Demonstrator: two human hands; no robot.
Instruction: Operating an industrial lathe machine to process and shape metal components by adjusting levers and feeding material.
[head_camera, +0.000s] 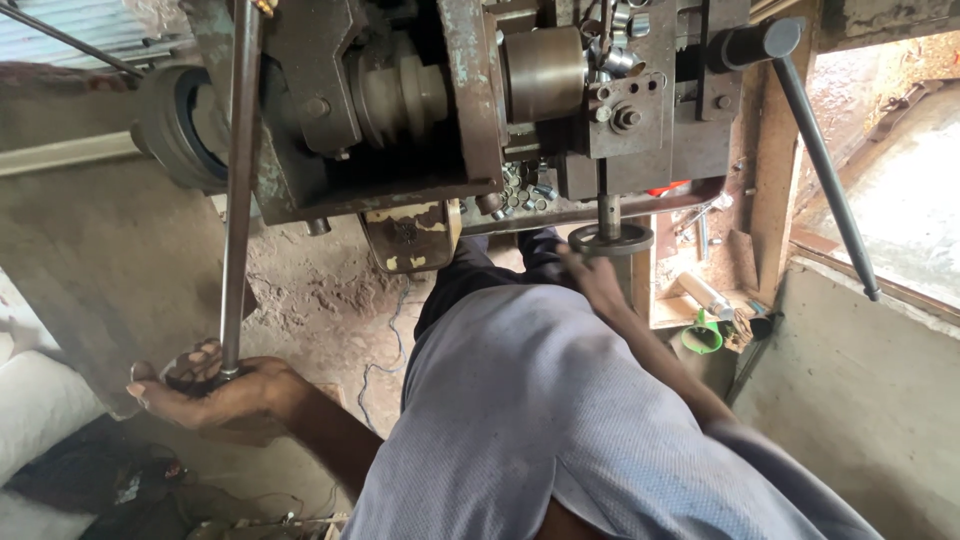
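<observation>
You're standing in a rough little workshop here, dirt floor underfoot with a thin wire trailing across it, a bare concrete wall sitting off to your right and a worn, rust-flecked metal machine filling the top of the view. A wooden shelf beside it is holding odds and ends, including a green funnel-shaped thing. A long dark lever is sticking out from the machine's right side and slanting down.

Your hands are working well apart. Your left hand is reaching out low to the side, palm up, fingers curling around the bottom end of a long steel rod that's running nearly straight up past the machine. Your right hand is stretching forward to the small round handwheel hanging under the machine on a short shaft, fingers touching its rim.

Your own grey-blue shirt is blocking most of the lower middle, so the right forearm is only partly showing. The rod's top is getting cut off by the frame edge. Whether the right hand is actually gripping the wheel or just resting on it, I can't tell; it's a bit blurred. There's a pile of small metal bits under the machine that's too tiny to make out.
</observation>
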